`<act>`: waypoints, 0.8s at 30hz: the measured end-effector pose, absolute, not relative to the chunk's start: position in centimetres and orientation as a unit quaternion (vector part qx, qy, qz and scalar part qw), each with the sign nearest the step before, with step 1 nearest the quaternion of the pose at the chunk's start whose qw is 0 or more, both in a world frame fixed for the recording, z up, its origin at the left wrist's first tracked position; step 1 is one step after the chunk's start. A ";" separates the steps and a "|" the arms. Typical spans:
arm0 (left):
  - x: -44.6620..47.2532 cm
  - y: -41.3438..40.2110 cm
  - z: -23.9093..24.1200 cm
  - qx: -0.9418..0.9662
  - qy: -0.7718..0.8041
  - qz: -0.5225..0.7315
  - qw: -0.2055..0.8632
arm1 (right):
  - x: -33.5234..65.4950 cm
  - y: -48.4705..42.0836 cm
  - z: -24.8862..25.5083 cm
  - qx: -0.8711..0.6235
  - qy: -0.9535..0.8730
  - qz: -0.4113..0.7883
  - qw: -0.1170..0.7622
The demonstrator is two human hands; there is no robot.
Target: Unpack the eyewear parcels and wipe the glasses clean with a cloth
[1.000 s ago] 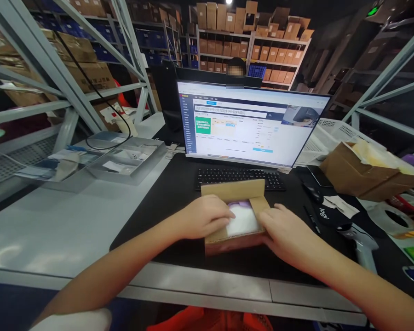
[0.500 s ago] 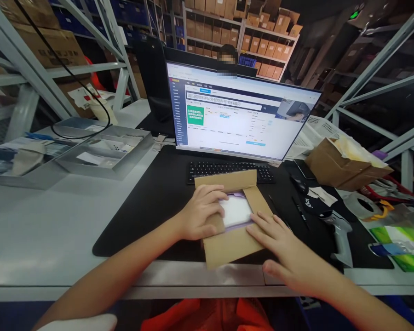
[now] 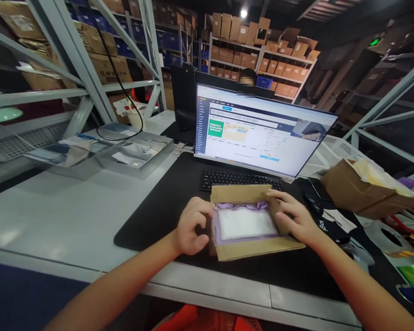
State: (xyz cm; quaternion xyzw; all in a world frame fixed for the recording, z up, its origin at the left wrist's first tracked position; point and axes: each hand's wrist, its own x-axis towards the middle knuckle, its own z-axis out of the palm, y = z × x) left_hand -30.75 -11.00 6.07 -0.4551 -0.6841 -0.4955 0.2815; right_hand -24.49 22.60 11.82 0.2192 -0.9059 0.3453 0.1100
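Note:
An open cardboard box (image 3: 260,250) sits on the black desk mat in front of the keyboard. Inside it lies a white padded slab (image 3: 246,224), with purple lining (image 3: 224,207) showing around its edges. At the box's left wall, my left hand (image 3: 194,227) has its fingers curled over the edge, thumb apart below; that side flap is mostly hidden. My right hand (image 3: 293,216) grips the right side flap, its fingertips at the far right corner. The front and back flaps stand away from the opening.
A keyboard (image 3: 241,179) and a lit monitor (image 3: 262,128) stand behind the box. Grey trays (image 3: 138,156) with papers are at left. On the right are a mouse (image 3: 312,204), a barcode scanner (image 3: 357,253), tape rolls (image 3: 382,234) and a brown carton (image 3: 362,188). A person sits beyond the monitor.
The side flaps that lay folded inward are now spread outward, showing more of the white slab. My right hand has moved up to the box's right side; the left moved to its outer left edge.

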 end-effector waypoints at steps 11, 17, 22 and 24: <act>-32.5 -11.5 12.1 -0.404 -0.885 -0.233 -0.006 | -23.7 26.8 12.2 0.109 -0.974 0.198 0.026; -34.2 -6.8 14.4 -0.407 -0.913 -0.003 0.016 | -25.3 22.2 16.9 0.210 -0.976 0.056 -0.015; -33.9 -7.4 15.9 -0.409 -0.887 -0.189 0.098 | -25.4 19.3 18.1 0.240 -0.968 0.075 0.022; -33.2 -7.8 17.7 -0.381 -0.861 -0.310 0.131 | -25.9 18.3 18.7 0.233 -0.966 0.092 0.056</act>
